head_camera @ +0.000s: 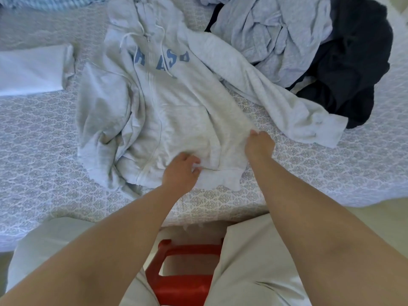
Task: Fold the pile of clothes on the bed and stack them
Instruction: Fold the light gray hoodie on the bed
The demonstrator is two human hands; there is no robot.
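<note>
Dark garment (pixel 357 69) lies beside hoodie (pixel 176 111) sleeve.

Matt fleecy cloth hoodie (pixel 176 111); glossy plastic stool (pixel 185 281).

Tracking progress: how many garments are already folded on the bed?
1: a folded white garment at the bed's left edge. A striped blue cloth at top left is cropped; others may be hidden.
</note>
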